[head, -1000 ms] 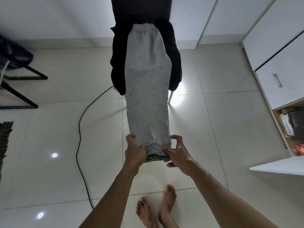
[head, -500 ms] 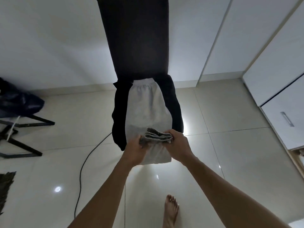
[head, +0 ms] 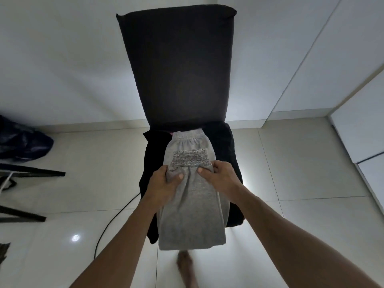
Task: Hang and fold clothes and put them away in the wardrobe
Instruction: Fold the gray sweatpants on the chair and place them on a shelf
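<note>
Grey sweatpants [head: 193,213] lie folded in half on the seat of a black chair [head: 176,65], over a black garment [head: 230,150]. The ribbed leg cuffs [head: 190,160] now sit a little below the elastic waistband [head: 188,135]. My left hand [head: 165,185] grips the left side of the folded-over layer just under the cuffs, thumb on top. My right hand [head: 221,176] holds the right side the same way, fingers curled onto the cloth. The fold hangs over the seat's front edge.
White wardrobe doors [head: 357,100] stand at the right. A black cable [head: 108,227] runs over the tiled floor left of the chair. A black metal frame [head: 31,173] with a dark bag [head: 20,142] is at the far left. My foot [head: 187,269] is below the chair.
Both hands lifted the leg cuffs from the bottom up and over onto the upper part of the sweatpants, folding them in half. The view tilted up toward the chair back.
</note>
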{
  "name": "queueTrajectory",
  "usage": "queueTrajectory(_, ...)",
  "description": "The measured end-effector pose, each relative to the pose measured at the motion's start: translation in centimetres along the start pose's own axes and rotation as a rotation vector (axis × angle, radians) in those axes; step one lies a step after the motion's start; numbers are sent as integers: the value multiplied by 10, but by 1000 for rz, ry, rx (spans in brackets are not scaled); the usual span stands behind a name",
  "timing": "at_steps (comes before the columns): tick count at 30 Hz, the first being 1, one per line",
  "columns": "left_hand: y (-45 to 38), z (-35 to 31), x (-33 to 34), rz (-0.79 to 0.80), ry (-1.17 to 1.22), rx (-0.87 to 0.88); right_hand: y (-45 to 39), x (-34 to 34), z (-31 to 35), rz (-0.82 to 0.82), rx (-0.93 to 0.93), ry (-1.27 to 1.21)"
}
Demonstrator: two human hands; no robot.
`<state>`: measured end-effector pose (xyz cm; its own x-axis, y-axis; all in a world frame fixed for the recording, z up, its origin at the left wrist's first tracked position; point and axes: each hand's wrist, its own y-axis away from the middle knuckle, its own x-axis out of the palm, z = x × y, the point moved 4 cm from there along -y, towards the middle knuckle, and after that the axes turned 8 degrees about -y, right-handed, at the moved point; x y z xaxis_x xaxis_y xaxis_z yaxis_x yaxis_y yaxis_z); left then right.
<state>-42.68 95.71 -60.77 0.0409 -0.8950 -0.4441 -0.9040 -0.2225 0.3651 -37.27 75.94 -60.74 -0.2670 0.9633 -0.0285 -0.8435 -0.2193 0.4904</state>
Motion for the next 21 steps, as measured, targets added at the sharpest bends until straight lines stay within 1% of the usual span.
queueTrajectory(4, -68, -4, -8, -94, -18, -55, -66, 4, 12, -88, 16, 86)
queueTrajectory(6, -98, -5, -7, -116, -34, -85, -95, 5, 16, -119, 7, 109)
queueTrajectory(10, -175, 7, -2, -104, -127, -140, -170, 9, 12, -139, 35, 143)
queueTrajectory(14, -236, 34, 14, -46, -185, -201, -231, 7, -18, -149, 113, 163)
queueTrajectory(18, -267, 53, 27, -24, -202, -251, -266, 6, -43, -162, 186, 168)
queueTrajectory(21, -268, 63, 29, -22, -216, -281, -267, 4, -50, -185, 199, 158)
